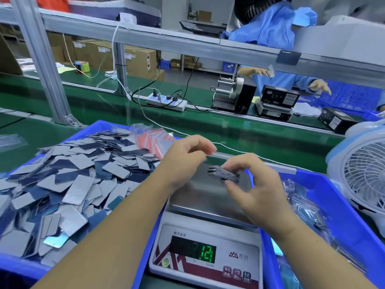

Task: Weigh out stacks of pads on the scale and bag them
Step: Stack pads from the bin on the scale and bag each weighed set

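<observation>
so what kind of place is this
Probably a factory packing line: a green conveyor belt runs past, a blue plastic bin holds loose grey pads, and a white digital scale sits in front.

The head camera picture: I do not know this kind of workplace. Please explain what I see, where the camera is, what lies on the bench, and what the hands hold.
The camera sits on a worker's head and looks down at that person's own two bare hands; there is no robot. In the middle stands a digital scale with a green lit number. The right hand pinches a small stack of pads just above the steel pan; whether it touches the pan is unclear. The left hand hovers beside it, fingers loosely curled, holding nothing. The left blue bin holds loose grey and blue pads and small zip bags. The right blue bin holds clear bags.
</observation>
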The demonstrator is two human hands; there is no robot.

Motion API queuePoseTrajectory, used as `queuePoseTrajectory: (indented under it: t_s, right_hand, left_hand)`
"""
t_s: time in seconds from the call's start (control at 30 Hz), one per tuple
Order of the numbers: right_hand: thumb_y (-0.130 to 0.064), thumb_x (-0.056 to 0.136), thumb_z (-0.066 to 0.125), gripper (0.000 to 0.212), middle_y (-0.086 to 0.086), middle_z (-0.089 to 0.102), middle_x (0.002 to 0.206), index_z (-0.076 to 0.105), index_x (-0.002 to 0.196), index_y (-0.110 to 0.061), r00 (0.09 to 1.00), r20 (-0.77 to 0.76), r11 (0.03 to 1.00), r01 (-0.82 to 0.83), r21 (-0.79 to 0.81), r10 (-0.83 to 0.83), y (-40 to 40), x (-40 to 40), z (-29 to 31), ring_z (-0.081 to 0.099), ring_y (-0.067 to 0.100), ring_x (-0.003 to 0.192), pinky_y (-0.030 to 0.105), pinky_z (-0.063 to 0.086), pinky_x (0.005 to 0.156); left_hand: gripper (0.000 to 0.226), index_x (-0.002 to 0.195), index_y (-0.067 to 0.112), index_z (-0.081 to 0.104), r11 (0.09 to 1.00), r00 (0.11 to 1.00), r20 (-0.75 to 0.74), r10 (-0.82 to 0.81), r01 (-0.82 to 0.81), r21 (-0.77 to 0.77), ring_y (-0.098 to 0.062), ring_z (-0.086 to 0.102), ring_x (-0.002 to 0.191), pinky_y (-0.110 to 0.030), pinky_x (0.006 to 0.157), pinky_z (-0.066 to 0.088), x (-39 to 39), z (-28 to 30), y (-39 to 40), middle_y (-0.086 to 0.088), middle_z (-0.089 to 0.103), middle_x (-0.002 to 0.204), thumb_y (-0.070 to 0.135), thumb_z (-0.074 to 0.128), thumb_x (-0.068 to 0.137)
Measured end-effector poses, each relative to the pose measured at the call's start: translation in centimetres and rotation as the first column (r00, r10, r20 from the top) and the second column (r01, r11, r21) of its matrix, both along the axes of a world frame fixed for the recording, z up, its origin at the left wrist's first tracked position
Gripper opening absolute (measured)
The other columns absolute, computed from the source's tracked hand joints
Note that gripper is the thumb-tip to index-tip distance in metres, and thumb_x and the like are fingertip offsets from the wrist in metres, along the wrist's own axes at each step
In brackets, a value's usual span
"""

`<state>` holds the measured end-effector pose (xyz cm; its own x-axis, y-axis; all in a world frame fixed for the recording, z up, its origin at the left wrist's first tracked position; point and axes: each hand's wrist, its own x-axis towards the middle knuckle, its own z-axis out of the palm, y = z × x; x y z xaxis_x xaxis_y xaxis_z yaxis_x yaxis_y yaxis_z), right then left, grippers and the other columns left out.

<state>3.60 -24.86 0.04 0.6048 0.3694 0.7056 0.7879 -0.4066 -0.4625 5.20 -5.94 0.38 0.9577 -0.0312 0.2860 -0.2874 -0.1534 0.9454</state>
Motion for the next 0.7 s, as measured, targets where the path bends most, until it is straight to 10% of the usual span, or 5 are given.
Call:
queuePoseTrajectory:
  t_s: [0.13, 0.23, 0.7]
  right_hand:
    - [0.002, 0.072, 0.077, 0.045, -0.018, 0.065, 0.090, 0.059, 0.096, -0.032, 0.966, -0.233, 0.990, 0.089, -0.113, -0.114, -0.7, 0.7, -0.6, 0.061, 0.007, 0.087, 0.014, 0.046, 0.078]
    - [-0.003, 0.075, 0.078, 0.046, -0.024, 0.064, 0.094, 0.056, 0.099, -0.036, 0.936, -0.323, 0.980, 0.081, -0.182, -0.137, -0.8, 1.0, -0.9, 0.061, 0.007, 0.085, 0.018, 0.048, 0.076]
    - [-0.017, 0.075, 0.080, 0.060, -0.021, 0.051, 0.094, 0.055, 0.127, -0.037, 0.938, -0.254, 0.939, 0.153, -0.307, -0.236, -0.6, 1.3, -1.1, 0.050, 0.002, 0.087, 0.006, 0.038, 0.073]
  left_hand:
    - [0.050, 0.074, 0.017, 0.071, 0.912, 0.992, -0.075, -0.104, 0.125, 0.392, -0.016, 0.054, 0.066, -0.033, 0.067, 0.043, 0.3, -0.9, 0.2, -0.012, 0.062, 0.074, 0.065, 0.057, 0.073]
    - [0.026, 0.078, 0.041, 0.076, 0.865, 0.991, -0.109, -0.077, 0.121, 0.486, -0.015, 0.067, 0.077, -0.042, 0.076, 0.058, 0.3, -0.9, 0.2, 0.006, 0.072, 0.076, 0.062, 0.063, 0.072]
    - [0.010, 0.086, 0.036, 0.069, 0.962, 0.989, -0.132, 0.066, -0.027, 0.273, 0.002, 0.045, 0.044, -0.010, 0.044, 0.033, 1.1, -1.4, 0.1, 0.020, 0.056, 0.050, 0.027, 0.067, 0.090]
